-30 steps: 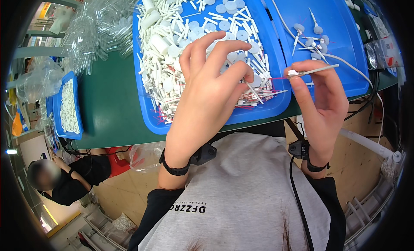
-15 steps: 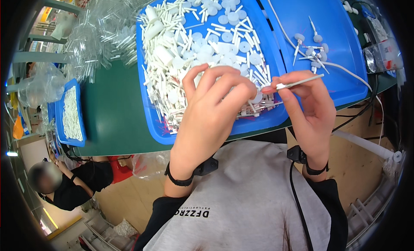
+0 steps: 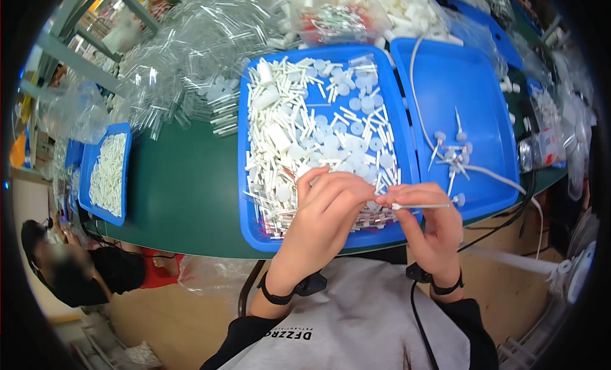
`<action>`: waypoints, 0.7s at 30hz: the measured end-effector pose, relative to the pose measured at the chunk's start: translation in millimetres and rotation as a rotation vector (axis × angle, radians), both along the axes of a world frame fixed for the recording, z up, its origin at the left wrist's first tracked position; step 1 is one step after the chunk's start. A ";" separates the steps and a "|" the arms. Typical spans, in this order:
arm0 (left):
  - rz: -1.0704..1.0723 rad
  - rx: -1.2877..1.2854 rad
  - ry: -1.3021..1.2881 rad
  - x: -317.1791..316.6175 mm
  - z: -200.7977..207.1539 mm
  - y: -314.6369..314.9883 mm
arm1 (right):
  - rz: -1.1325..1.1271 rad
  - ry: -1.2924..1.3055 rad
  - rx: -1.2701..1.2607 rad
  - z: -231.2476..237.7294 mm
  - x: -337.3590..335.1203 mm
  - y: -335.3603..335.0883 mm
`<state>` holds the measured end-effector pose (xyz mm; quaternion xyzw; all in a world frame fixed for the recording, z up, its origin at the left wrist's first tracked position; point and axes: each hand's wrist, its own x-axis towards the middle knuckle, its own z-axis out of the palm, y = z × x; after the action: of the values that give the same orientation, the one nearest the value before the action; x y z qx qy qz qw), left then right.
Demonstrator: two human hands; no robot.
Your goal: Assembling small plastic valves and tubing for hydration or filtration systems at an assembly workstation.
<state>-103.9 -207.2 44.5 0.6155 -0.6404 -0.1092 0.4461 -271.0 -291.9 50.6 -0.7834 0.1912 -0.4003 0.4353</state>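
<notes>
My right hand (image 3: 434,218) is closed, its thumb and fingers pinching a thin pale rod (image 3: 425,206) with a white piece at its left end. Close beside it, my left hand (image 3: 326,208) has curled fingers, and its thumb and forefinger meet near the right fingertips. Whatever sits between the left fingertips is too small to make out. Both hands hover over the near edge of a blue tray (image 3: 244,179) heaped with white sticks (image 3: 261,160) and translucent round discs (image 3: 331,141). The left hand hides part of that heap.
A second blue tray (image 3: 439,83) on the right holds several discs with pins (image 3: 459,157), and a white cable (image 3: 414,64) crosses it. Clear plastic tubes (image 3: 191,58) pile up at the back left. A small tray of white sticks (image 3: 107,179) lies far left, near another person (image 3: 63,268).
The view has shifted, so the trays sit lower and more of the back shows. Both hands stay close together; the rod in my right hand has turned from slanting to nearly level.
</notes>
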 end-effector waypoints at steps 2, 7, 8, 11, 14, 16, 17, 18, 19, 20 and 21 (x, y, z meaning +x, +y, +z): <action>-0.001 -0.019 0.063 0.5 4.1 2.0 | 0.021 -0.006 -0.010 1.8 2.3 -2.7; 0.005 -0.089 0.366 -3.7 -0.1 8.1 | 0.080 -0.110 0.136 0.1 6.0 -4.0; 0.015 -0.070 0.472 -4.8 -2.0 9.1 | 0.115 -0.133 0.171 -0.8 7.6 -4.9; 0.000 -0.076 0.639 -4.5 -5.1 11.7 | 0.146 -0.131 0.146 0.5 8.4 -5.8; -0.062 -0.008 0.852 -4.3 -3.6 15.2 | 0.148 -0.113 0.197 -1.8 4.2 -4.7; -0.074 -0.030 0.885 0.0 -1.9 14.6 | 0.156 -0.101 0.222 -1.3 5.8 -3.2; -0.092 -0.029 0.903 0.8 -1.7 14.5 | 0.151 -0.106 0.270 -0.7 5.3 -3.4; -0.121 -0.031 0.907 1.1 -0.9 17.3 | 0.140 -0.124 0.323 -1.0 3.8 -2.0; -0.118 -0.040 0.910 0.8 0.7 18.2 | 0.146 -0.119 0.318 -0.7 2.0 -2.0; -0.151 -0.012 0.918 1.3 2.8 18.5 | 0.133 -0.115 0.352 -0.5 0.3 -1.8; -0.186 0.023 0.923 1.9 3.2 18.4 | 0.115 -0.115 0.390 -1.4 -0.7 -1.3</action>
<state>-102.0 -188.8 47.7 0.4477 -0.4264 -0.4181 0.6656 -271.8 -293.2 49.2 -0.6697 0.1948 -0.3741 0.6112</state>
